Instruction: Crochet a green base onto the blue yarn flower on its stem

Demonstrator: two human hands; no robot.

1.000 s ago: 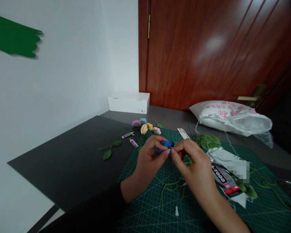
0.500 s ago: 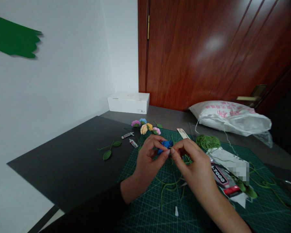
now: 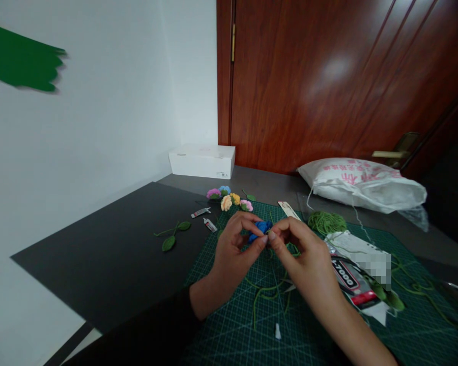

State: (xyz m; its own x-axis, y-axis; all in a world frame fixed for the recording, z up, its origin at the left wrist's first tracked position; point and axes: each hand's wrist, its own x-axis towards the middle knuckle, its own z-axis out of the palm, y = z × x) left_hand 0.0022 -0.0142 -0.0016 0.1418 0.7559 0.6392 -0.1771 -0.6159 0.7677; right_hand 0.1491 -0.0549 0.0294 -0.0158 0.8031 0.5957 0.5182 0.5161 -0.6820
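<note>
Basically no change over the last second: left hand [image 3: 236, 249] pinches the blue crochet bloom [image 3: 260, 231] above the green cutting mat [image 3: 217, 300]. Right hand [image 3: 305, 259] is curled in at the bloom's edge, grip unclear. Green yarn [image 3: 265, 292] trails below; glue tube [image 3: 351, 279] lies right, crochet flowers [image 3: 226, 203] beyond.

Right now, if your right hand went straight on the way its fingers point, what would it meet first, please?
The blue crocheted piece comes first: the right hand's fingertips seem to touch it, though depth is hard to judge. The left hand, holding it, lies just beyond.
</note>
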